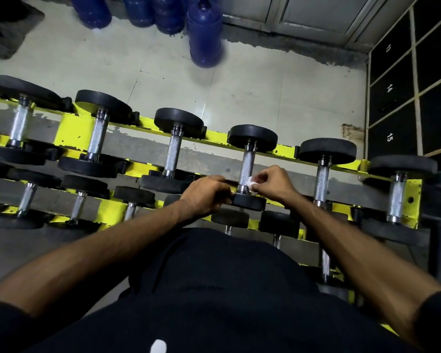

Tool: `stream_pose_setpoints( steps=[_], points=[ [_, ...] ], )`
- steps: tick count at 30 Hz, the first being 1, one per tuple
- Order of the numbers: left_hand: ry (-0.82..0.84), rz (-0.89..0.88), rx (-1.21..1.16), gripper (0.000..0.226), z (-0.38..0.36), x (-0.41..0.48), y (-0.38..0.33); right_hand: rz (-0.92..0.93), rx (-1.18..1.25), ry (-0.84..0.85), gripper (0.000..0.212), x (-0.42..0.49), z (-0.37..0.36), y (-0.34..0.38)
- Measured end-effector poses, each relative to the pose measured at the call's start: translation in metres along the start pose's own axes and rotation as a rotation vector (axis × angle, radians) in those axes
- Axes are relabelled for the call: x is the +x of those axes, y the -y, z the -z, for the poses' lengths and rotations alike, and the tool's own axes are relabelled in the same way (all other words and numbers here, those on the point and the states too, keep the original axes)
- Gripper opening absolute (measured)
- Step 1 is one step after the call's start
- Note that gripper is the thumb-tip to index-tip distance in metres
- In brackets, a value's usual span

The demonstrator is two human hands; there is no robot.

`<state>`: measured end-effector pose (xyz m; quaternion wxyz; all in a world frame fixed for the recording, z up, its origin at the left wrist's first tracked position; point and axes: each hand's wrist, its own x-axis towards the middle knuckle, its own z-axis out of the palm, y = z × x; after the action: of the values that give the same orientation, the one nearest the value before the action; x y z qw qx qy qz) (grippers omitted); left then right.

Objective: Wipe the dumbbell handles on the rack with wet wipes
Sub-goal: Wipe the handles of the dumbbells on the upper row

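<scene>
A yellow rack (73, 128) holds rows of black dumbbells with knurled steel handles. On the top row, the fourth dumbbell from the left (247, 165) stands right in front of me. My right hand (271, 180) pinches a small white wet wipe (252, 181) against the lower end of that handle. My left hand (208, 193) grips the near black weight head (250, 201) of the same dumbbell at its left edge. Both forearms reach forward over the lower rows.
More dumbbells sit left (172, 146) and right (322, 171) on the top row, with smaller ones on lower rows. Blue water jugs (205, 34) stand on the tiled floor beyond. Numbered black lockers (392, 103) line the right wall.
</scene>
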<state>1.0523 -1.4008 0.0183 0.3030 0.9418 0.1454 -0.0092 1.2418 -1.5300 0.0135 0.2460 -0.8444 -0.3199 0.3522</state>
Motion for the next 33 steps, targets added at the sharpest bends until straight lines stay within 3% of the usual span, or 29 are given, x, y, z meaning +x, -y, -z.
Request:
stream_pose_setpoints(
  steps=[4, 9, 13, 19, 22, 24, 27, 30, 33],
  points=[
    [-0.002, 0.007, 0.003, 0.018, 0.001, 0.000, -0.002, 0.424, -0.367, 0.032, 0.020, 0.005, -0.002, 0.008],
    [-0.024, 0.019, -0.009, 0.016, -0.001, -0.001, -0.005, 0.501, -0.674, -0.198, 0.025, 0.033, 0.001, 0.027],
    [-0.038, -0.006, -0.003, 0.014, -0.002, -0.003, -0.004, 0.510, -1.042, 0.181, 0.028, 0.043, -0.005, 0.058],
    [-0.034, -0.002, -0.003, 0.015, -0.003, -0.002, -0.004, 0.433, -1.360, 0.305, 0.015, 0.041, -0.018, 0.090],
    [-0.034, 0.000, -0.012, 0.016, -0.005, -0.004, -0.002, 0.454, -1.165, 0.432, 0.013, 0.035, -0.018, 0.086],
    [-0.044, 0.001, -0.017, 0.017, -0.006, -0.004, -0.001, 0.454, -0.934, 0.380, 0.007, 0.031, -0.007, 0.074],
    [-0.055, 0.010, -0.029, 0.015, -0.006, -0.004, -0.001, 0.401, -0.560, 0.160, 0.010, 0.024, 0.004, 0.045],
    [-0.051, 0.005, -0.034, 0.015, -0.005, -0.003, 0.000, 0.228, -0.172, -0.217, 0.007, 0.013, -0.006, 0.027],
    [-0.034, 0.003, -0.025, 0.017, -0.004, -0.002, 0.001, -0.046, -0.012, -0.289, 0.014, 0.010, -0.024, 0.019]
  ],
)
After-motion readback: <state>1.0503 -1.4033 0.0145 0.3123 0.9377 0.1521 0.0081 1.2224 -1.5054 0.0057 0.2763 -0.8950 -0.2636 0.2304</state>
